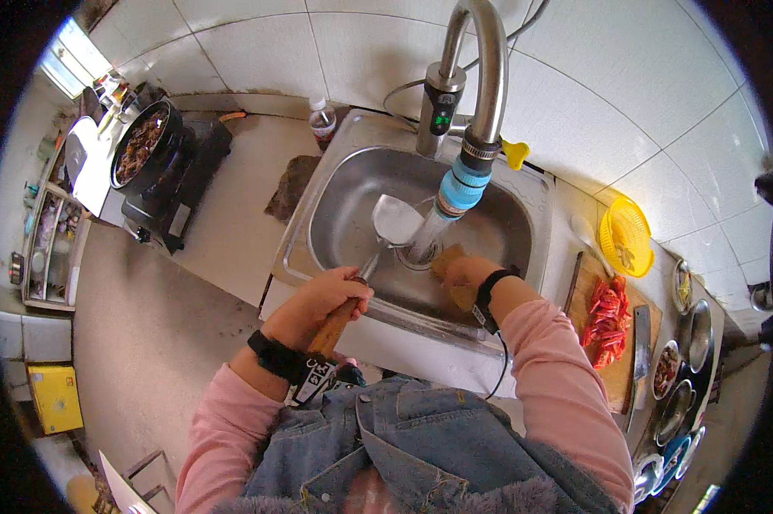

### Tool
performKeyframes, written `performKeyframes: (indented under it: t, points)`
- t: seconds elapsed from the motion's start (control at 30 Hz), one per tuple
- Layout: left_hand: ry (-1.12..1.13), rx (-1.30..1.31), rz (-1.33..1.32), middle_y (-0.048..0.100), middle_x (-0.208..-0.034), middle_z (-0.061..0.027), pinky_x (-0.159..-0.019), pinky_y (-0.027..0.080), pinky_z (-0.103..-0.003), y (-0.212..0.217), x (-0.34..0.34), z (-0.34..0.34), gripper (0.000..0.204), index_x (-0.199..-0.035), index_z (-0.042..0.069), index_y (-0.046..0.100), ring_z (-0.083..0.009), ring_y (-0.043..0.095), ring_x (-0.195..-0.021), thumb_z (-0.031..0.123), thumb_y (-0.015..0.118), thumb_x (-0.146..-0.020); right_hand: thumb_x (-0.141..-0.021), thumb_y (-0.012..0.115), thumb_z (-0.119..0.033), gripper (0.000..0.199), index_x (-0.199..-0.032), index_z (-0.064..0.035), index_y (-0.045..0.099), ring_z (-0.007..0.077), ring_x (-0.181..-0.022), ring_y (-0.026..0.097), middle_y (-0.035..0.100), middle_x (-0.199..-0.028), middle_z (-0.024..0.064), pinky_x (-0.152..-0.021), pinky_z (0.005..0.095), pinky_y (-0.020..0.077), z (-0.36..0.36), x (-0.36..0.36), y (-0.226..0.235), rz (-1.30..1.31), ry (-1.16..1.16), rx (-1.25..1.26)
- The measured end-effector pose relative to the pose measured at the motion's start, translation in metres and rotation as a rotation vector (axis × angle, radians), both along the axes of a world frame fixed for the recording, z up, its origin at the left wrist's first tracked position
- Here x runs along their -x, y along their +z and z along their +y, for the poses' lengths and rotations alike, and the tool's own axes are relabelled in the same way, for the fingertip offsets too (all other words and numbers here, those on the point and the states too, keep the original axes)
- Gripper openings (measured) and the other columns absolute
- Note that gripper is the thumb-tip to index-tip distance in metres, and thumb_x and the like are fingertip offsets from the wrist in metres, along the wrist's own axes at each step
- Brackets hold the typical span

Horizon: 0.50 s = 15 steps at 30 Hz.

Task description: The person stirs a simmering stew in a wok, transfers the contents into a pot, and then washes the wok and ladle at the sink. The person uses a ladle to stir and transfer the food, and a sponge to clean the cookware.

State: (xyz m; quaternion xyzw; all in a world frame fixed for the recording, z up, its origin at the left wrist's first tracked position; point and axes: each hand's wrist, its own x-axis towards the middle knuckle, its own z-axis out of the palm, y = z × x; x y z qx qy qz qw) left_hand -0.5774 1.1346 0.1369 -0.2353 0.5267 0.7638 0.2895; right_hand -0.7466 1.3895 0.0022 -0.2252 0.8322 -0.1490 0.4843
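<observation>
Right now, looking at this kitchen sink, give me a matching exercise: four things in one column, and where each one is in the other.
Things:
1. spatula
2. yellow strainer
3. black wok
4. plastic bottle

Places:
A. on the stove at the far left
B. on the counter right of the sink
C. standing behind the sink's left corner
D. over the sink basin, handle in the left hand

Pairs: 1-D, 2-B, 3-A, 4-C
</observation>
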Motion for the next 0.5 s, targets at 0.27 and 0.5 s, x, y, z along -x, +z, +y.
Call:
performKeyframes:
  t: [0.27, 0.5]
  points:
    - [-0.163, 0.085, -0.014, 0.049, -0.058, -0.0048, -0.043, 0.041, -0.027, -0.006, 0.012, 0.025, 0.014, -0.077, 0.003, 0.048, -0.0141, 0.049, -0.048, 0.012, 0.059, -0.076, -0.065, 0.071, -0.029, 0.037, -0.091, -0.0065, 0.06, 0.0237, -0.076, 0.059, 0.061, -0.078, 0.0104, -0.072, 0.034, 0.0458, 0.013, 0.009, 0.083, 0.492, -0.28, 0.171]
    - [-0.418, 0.208, 0.033, 0.05, -0.058, -0.0057, -0.041, 0.042, -0.028, 0.029, 0.009, 0.047, 0.015, -0.077, 0.003, 0.047, -0.0147, 0.049, -0.046, 0.01, 0.059, -0.074, -0.075, 0.061, -0.018, 0.023, -0.095, -0.0084, 0.057, 0.0318, -0.093, 0.056, 0.057, -0.097, 0.0126, -0.078, 0.0369, 0.0468, -0.032, -0.033, 0.081, 0.772, 0.093, 0.463]
